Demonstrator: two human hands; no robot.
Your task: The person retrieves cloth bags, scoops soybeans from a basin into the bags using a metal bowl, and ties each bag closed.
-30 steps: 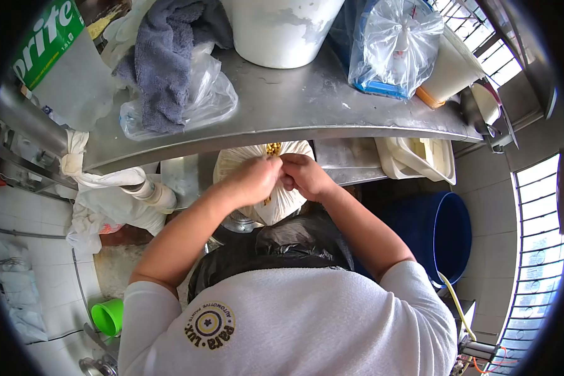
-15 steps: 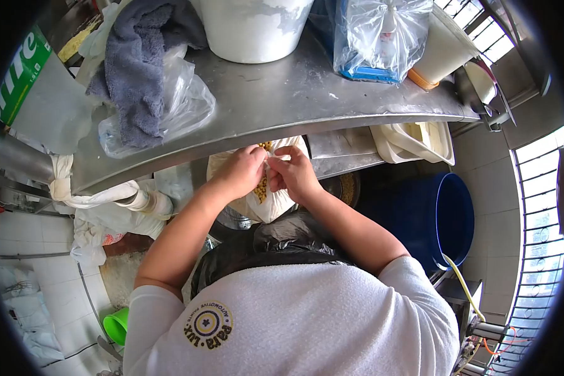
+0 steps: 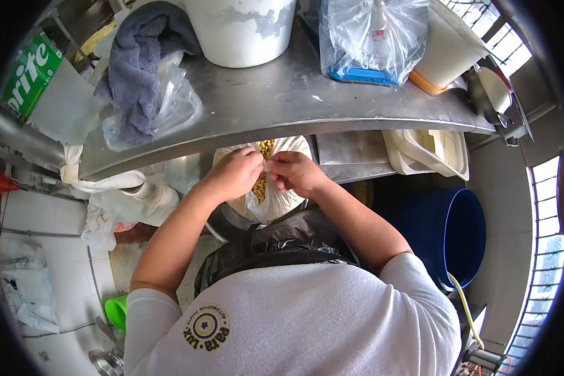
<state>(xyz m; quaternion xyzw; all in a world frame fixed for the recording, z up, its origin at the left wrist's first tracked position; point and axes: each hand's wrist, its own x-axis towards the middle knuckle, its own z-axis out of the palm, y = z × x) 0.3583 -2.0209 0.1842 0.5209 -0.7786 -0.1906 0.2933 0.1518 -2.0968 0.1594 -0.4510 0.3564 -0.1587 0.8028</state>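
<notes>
A full whitish bag [image 3: 276,205] sits low in front of my body, partly under the edge of the steel shelf. Golden-yellow kernels or beans [image 3: 259,188] show through a long gap in its top; their exact kind is hard to make out. My left hand [image 3: 237,172] pinches the bag's edge on the left of the gap. From the right, my right hand [image 3: 297,173] has its fingers closed on the bag's edge too. The fingertips of both hands nearly meet over the kernels and hide the middle of the gap.
On the steel shelf [image 3: 244,103] stand a white bucket [image 3: 238,31], a grey towel [image 3: 135,81] and a plastic-wrapped blue item [image 3: 373,47]. White trays [image 3: 426,153] lie below it at right, above a blue barrel [image 3: 464,232]. A green container [image 3: 116,311] is at lower left.
The camera view has shifted slightly, so the shelf and barrel sit differently in the frame. Both hands stay pinched on the bag, with only a small shift of the right fingers.
</notes>
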